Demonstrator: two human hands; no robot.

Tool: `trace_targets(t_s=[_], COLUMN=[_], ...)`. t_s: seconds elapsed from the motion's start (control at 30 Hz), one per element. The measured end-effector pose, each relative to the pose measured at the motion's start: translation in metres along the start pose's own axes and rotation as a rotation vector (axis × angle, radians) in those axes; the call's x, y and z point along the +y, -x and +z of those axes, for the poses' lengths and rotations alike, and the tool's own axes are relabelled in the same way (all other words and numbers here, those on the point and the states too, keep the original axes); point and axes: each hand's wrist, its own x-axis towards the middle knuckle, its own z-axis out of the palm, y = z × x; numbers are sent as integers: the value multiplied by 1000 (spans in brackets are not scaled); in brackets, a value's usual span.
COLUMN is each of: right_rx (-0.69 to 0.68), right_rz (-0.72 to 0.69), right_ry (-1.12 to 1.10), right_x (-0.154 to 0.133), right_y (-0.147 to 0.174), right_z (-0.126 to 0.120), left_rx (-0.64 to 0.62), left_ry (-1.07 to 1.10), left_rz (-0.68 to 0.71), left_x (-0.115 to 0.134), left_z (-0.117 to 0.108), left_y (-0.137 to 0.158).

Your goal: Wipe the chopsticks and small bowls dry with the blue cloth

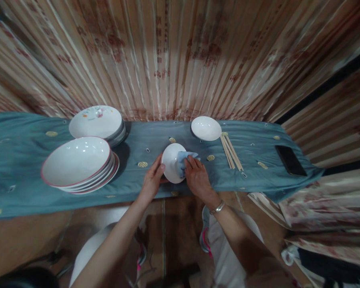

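A small white bowl (170, 160) is tipped toward me over the front part of the cloth-covered table. My left hand (152, 175) grips its left rim, thumb on the near side and fingers going underneath, partly hidden. Bunched in my right hand (197, 175) is a light blue cloth (182, 160), pressed against the bowl's right inner side. The fingers of that hand are closed over the cloth. Behind and to the right stands another white bowl (206, 128), with several wooden chopsticks (230, 152) lying beside it.
On the left are a stack of red-rimmed plates (78, 162) and, behind it, a stack of flower-patterned plates (96, 122). A black phone (290, 160) lies near the right end of the teal tablecloth (156, 132). Pleated curtains (180, 60) hang directly behind the table.
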Motion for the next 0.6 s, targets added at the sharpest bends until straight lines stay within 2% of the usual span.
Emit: trace_targets(t_s=[0.3,0.6], right_rx=[-126,-120], right_rz=[-28,-88], right_ry=[35,-6], right_x=[-8,-16], right_y=[15,28], right_z=[-18,-19], left_rx=[13,26], left_ry=[-12,-25], left_rz=[1,1], left_x=[-1,-3], left_z=[1,0], left_y=[0,-2])
